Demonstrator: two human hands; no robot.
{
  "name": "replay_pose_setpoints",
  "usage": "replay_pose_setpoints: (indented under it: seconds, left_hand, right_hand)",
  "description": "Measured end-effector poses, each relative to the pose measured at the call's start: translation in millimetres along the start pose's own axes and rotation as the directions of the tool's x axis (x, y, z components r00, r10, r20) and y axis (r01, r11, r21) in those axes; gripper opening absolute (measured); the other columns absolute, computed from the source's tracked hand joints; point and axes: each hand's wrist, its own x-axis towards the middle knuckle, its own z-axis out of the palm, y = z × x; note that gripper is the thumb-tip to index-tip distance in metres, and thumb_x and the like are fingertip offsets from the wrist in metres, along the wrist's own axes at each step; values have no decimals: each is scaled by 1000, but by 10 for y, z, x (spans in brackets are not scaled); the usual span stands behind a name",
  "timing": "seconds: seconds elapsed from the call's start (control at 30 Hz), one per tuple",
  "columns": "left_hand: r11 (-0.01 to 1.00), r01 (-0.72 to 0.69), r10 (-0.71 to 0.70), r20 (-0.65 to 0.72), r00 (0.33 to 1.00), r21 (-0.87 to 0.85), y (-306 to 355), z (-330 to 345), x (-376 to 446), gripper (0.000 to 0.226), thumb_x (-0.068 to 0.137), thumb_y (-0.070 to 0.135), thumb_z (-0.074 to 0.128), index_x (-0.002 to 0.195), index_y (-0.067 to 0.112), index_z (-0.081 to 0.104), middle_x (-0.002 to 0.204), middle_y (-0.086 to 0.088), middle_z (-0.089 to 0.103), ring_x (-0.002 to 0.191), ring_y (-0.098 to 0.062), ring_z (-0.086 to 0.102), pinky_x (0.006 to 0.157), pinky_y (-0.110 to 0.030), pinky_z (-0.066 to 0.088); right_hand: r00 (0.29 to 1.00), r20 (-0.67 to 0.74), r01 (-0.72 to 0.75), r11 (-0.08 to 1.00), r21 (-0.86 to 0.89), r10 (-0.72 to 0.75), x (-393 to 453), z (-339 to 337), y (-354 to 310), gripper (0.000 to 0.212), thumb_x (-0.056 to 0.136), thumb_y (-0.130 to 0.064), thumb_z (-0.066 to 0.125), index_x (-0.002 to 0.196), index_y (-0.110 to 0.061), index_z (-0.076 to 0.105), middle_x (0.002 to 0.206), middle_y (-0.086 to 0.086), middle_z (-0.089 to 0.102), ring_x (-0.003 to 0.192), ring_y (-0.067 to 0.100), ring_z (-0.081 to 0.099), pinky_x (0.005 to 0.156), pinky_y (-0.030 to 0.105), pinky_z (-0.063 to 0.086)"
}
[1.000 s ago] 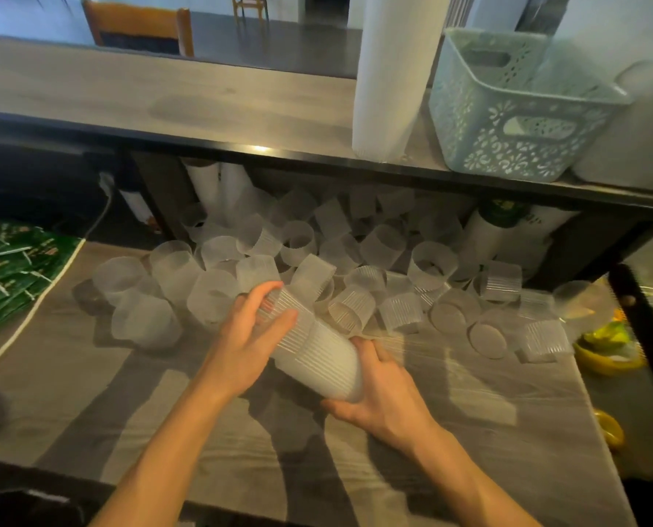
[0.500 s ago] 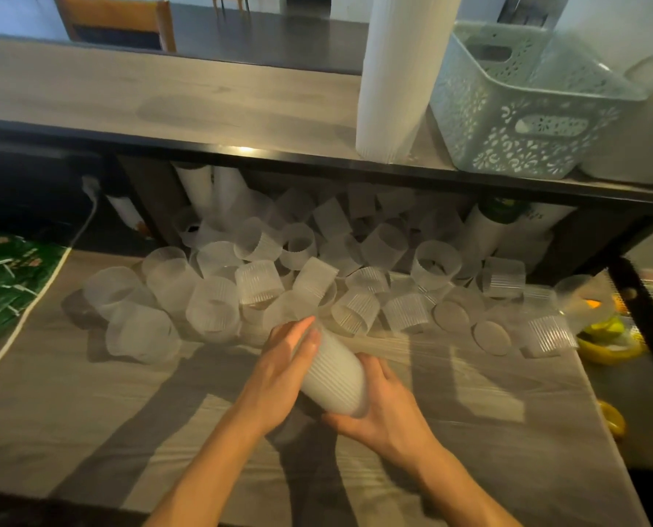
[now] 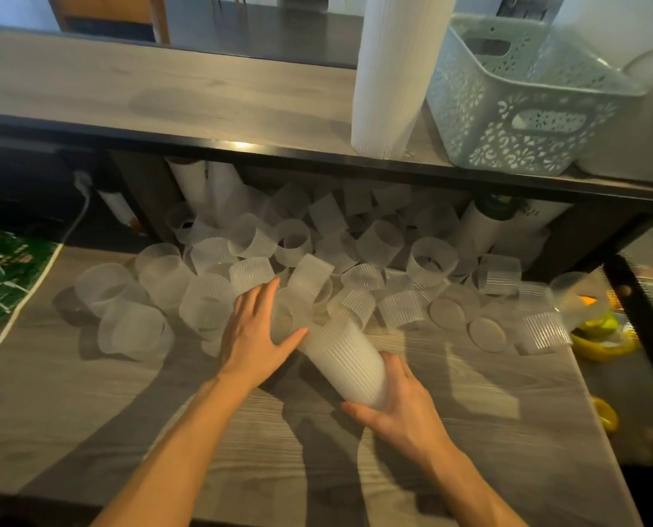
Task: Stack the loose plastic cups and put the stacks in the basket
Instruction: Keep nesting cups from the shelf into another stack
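The grey wood table [image 3: 469,431] is the biggest thing here. On the shelf [image 3: 165,100] above it sits the pale lacy basket [image 3: 515,104], far behind the stack in the hands. A tall white stack of cups [image 3: 386,74] stands just left of the basket. A big heap of loose plastic cups [image 3: 317,252] lies right behind the held stack.

The held stack [image 3: 346,365] lies tilted on its side, close to the table. The right hand [image 3: 401,408] curls round its near end. The left hand [image 3: 258,332] lies flat and spread against the open far end, by a clear cup [image 3: 290,317] there.

These cups look very light, thin and bendy. They may slip apart or get squashed, so I think holding the stack at both ends, softly, works best.

A moment ago the left hand was pushing on the stack's far end with its fingers closer together. Now it has spread wider and reached toward the heap. The stack has hardly moved.
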Motion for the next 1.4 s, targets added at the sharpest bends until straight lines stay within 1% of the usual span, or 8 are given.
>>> replay_pose_setpoints:
  seconds: [0.27, 0.53, 0.67, 0.77, 0.83, 0.97, 1.1, 1.4]
  left_hand:
    - [969, -109, 109, 15, 994, 224, -106, 140, 18, 96, 64, 42, 88, 143, 14, 41, 132, -6, 50, 118, -28, 49, 90, -45, 53]
    - [933, 125, -152, -55, 987, -338, -11, -34, -9, 86, 79, 42, 78, 149, 26, 31, 140, 3, 36, 122, -7, 40, 94, -27, 38]
    - [685, 320, -377, 57, 924, -654, -35, -218, -47, 77, 76, 52, 77, 143, 39, 40, 133, 16, 45, 126, -10, 46, 101, -30, 40]
    - [385, 387, -350, 255, 901, -838, -39, -382, -96, 83, 57, 62, 83, 131, 40, 54, 130, 8, 60, 121, -14, 58, 104, -39, 46]
    - [302, 393, -278, 315, 908, -869, -36, -461, -137, 92, 47, 63, 87, 128, 31, 58, 124, 4, 68, 117, -15, 63, 103, -40, 46]
    - [383, 391, -218, 330, 919, -837, 51, -572, -217, 82, 53, 62, 82, 125, 33, 57, 120, 12, 69, 116, -6, 62, 106, -35, 43]
    - [510, 348, -174, 301, 937, -787, 115, -648, -242, 80, 67, 57, 70, 139, 30, 49, 126, 15, 62, 114, 2, 59, 92, -21, 46]
    - [693, 279, -148, 248, 958, -665, 156, -765, -235, 75, 73, 56, 67, 141, 31, 47, 131, 16, 52, 117, 4, 53, 97, -24, 45]
  right_hand:
    - [999, -1, -37, 999, 13, 37, -35, -27, 7, 84, 62, -68, 73, 128, -31, 36, 119, -13, 46, 105, 13, 52, 85, 33, 46]
    - [999, 1, -49, 999, 18, 49, -40, -41, -36, 87, 67, -62, 77, 135, -29, 34, 122, -12, 45, 108, 13, 51, 88, 34, 46]
    - [999, 8, -31, 999, -12, 31, -20, -41, -119, 87, 66, -64, 76, 133, -29, 34, 122, -12, 45, 108, 14, 51, 86, 33, 46]
    - [1000, 19, 19, 998, -53, -18, -6, -56, -214, 86, 67, -64, 75, 134, -28, 34, 119, -12, 44, 108, 15, 52, 86, 33, 46]
    - [998, 16, 62, 994, -86, -61, 4, -68, -298, 87, 67, -64, 76, 134, -27, 35, 117, -12, 44, 106, 14, 52, 87, 33, 47]
    - [992, 0, 125, 986, -110, -126, 21, -79, -463, 92, 66, -65, 75, 138, -27, 32, 121, -12, 44, 105, 13, 52, 88, 32, 48]
    - [988, -8, 149, 979, -137, -151, 38, -89, -543, 93, 66, -67, 72, 139, -28, 30, 122, -12, 45, 104, 12, 53, 87, 32, 48]
    - [988, -11, 153, 980, -128, -156, -4, -61, -607, 90, 66, -65, 75, 137, -27, 33, 116, -15, 41, 106, 13, 53, 86, 33, 47]
